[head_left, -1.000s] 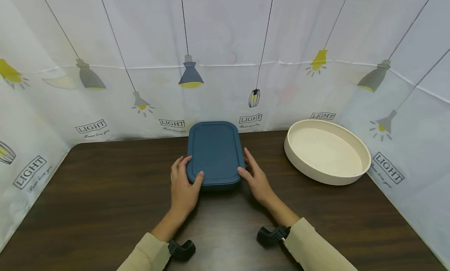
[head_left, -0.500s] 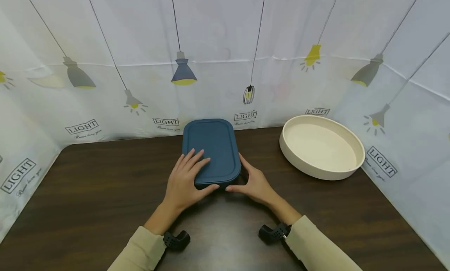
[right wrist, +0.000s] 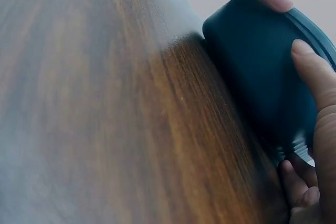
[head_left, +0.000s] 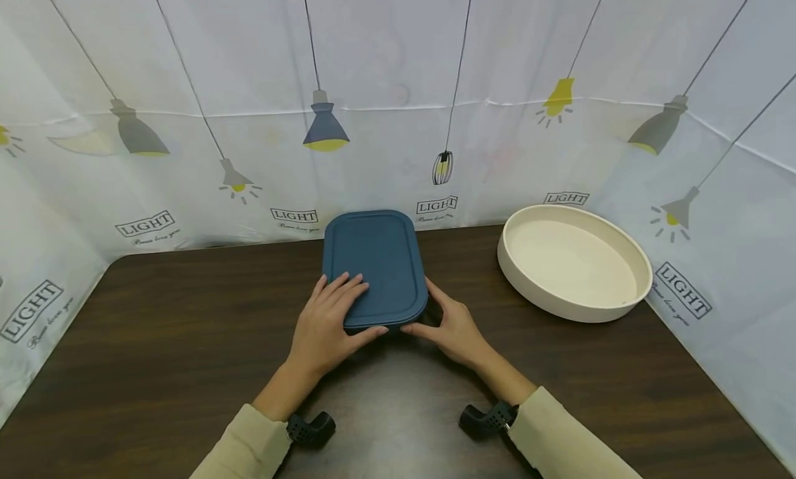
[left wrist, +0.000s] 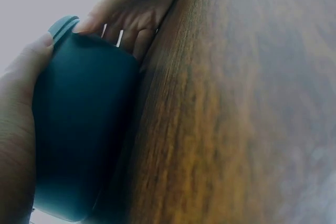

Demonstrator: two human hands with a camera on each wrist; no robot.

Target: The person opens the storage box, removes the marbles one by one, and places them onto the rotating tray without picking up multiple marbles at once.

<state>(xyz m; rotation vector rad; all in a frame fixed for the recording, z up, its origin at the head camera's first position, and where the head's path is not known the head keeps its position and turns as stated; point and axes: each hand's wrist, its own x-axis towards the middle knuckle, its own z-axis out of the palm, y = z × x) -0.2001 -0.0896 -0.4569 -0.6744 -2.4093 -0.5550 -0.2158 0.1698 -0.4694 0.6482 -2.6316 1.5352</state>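
Note:
A dark blue lidded food container [head_left: 388, 258], rectangular with rounded corners, sits at the table's back edge in the head view. My left hand [head_left: 323, 323] lies over its near left corner, fingers stretched across the lid and thumb along the front. Around the near right corner, my right hand [head_left: 459, 332] grips with its thumb on the front and fingers along the side. In the left wrist view the left thumb [left wrist: 31, 59] is at the lid's rim. The right wrist view shows the right thumb [right wrist: 310, 66] on the container's front wall [right wrist: 252, 61], with curled fingers lower down.
A round cream tray [head_left: 575, 258] with a raised rim stands to the right on the dark wooden table [head_left: 186, 348]. Behind, a white curtain [head_left: 385, 64] printed with lamps meets the table's back edge. Black wrist cameras [head_left: 311, 429] are strapped below both hands.
My left hand has moved from the container's left side onto its lid, with the thumb coming to the front. The right thumb has shifted from the lid's edge down to the front.

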